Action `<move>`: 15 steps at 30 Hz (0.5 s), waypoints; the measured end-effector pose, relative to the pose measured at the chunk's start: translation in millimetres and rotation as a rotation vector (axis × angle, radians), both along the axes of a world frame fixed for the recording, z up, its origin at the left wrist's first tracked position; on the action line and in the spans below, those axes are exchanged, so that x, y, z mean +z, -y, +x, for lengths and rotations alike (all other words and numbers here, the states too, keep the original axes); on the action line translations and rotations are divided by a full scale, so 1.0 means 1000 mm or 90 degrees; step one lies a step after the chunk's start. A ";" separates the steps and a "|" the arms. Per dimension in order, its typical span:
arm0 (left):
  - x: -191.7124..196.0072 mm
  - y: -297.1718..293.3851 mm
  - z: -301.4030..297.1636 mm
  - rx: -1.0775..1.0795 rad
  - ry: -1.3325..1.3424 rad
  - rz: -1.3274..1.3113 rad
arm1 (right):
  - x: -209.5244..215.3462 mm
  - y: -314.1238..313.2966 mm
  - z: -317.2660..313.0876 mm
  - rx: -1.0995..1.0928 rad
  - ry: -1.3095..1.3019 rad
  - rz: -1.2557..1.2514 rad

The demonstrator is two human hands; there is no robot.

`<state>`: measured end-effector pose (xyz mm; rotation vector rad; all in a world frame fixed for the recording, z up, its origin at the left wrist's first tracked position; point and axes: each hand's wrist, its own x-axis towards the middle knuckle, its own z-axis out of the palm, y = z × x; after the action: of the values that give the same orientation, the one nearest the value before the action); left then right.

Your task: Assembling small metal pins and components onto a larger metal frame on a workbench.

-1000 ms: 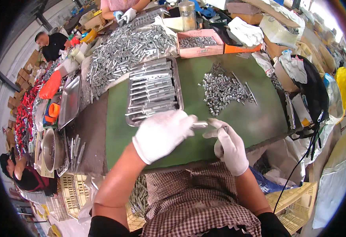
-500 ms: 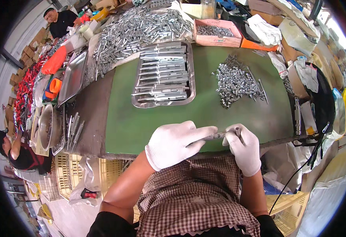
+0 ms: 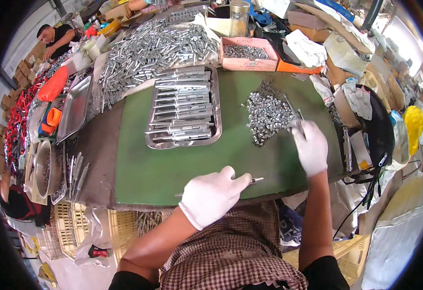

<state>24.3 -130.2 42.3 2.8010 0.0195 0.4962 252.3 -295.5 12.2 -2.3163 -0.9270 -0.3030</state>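
My left hand (image 3: 215, 195), in a white glove, is closed around a slim silver metal tube (image 3: 256, 180) above the near edge of the green mat. One end of the tube sticks out past the thumb and fingers; the glove covers its middle. My right hand (image 3: 312, 147), gloved too, is stretched forward to the right side of a pile of small metal fittings (image 3: 269, 113). Its fingertips are pressed together beside thin metal rods (image 3: 290, 105) at the pile's edge. What sits between those fingertips is mostly hidden.
A steel tray (image 3: 217, 123) with rows of silver tubes lies on the green mat (image 3: 173, 174). Behind it spreads a large heap of tubes (image 3: 148, 53). A pink box (image 3: 250, 64) of small parts stands at the back. Loose tubes (image 3: 78, 176) and a metal bowl (image 3: 42, 166) lie left.
My hands were together at the tube; they are now apart. The right hand has moved forward to the pile's right side. The left still holds the tube. The view has shifted slightly.
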 end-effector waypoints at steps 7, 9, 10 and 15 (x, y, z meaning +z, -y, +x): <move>-0.015 0.012 0.011 0.049 -0.085 0.003 | 0.011 -0.030 0.054 -0.046 0.011 -0.221; -0.014 0.010 0.013 0.042 -0.087 0.002 | 0.016 -0.028 0.044 -0.049 0.010 -0.177; -0.013 0.009 0.013 0.049 -0.094 -0.001 | 0.021 -0.028 0.034 -0.049 0.012 -0.129; -0.013 0.006 0.014 0.044 -0.108 -0.017 | 0.026 -0.009 -0.051 0.200 -0.247 0.064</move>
<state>38.1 -136.4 29.6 2.8154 0.1587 0.2693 201.1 -286.9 38.0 -1.9986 -1.0260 0.2191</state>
